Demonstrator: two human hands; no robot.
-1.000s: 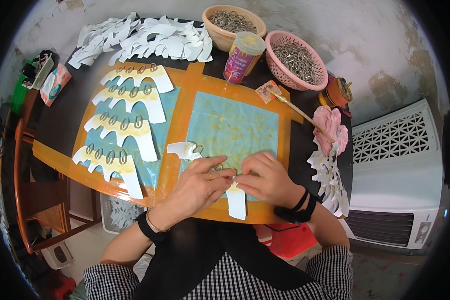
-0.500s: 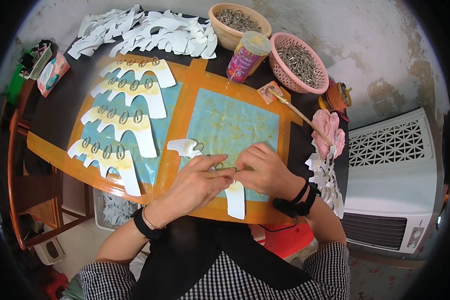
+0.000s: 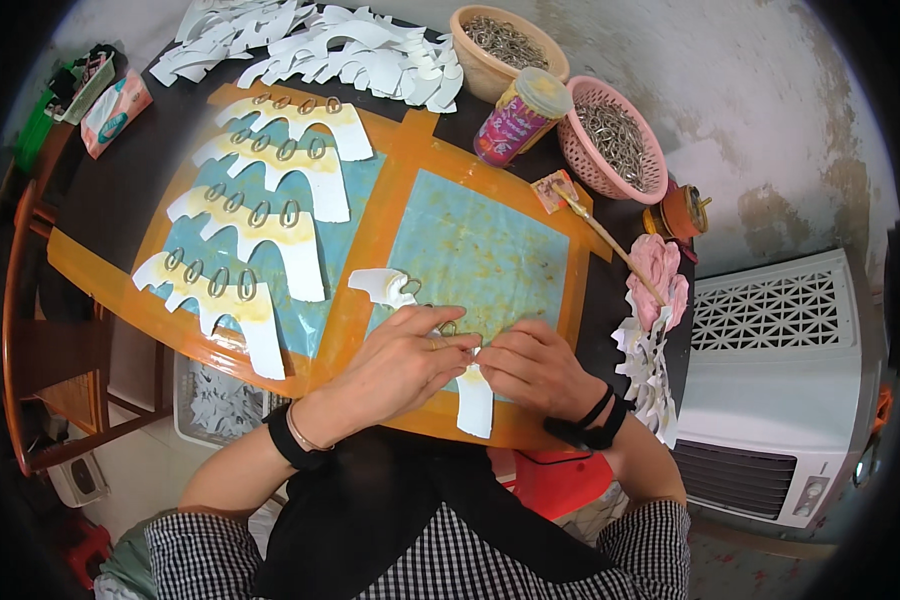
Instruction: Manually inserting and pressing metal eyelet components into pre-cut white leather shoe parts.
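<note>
White card cutout (image 3: 470, 385) lies on the orange-bordered mat (image 3: 490, 250), pinched under closed fingers of the left hand (image 3: 410, 355) and right hand (image 3: 530, 365) at a metal ring (image 3: 448, 327). Fixing rings seems underway; next likely needs another from the pink basket (image 3: 610, 135).

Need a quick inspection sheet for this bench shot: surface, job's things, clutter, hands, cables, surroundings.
Surface: dark table with two blue mats taped in orange.
Job's things: white cut paper piece under both hands; four finished pieces with metal rings on the other mat.
Clutter: paper cutout pile, two baskets of metal rings, glue jar, brush.
Hands: left hand and right hand both press on the piece.
Cables: nothing seen.
Surroundings: white cooler unit, wooden chair.
</note>
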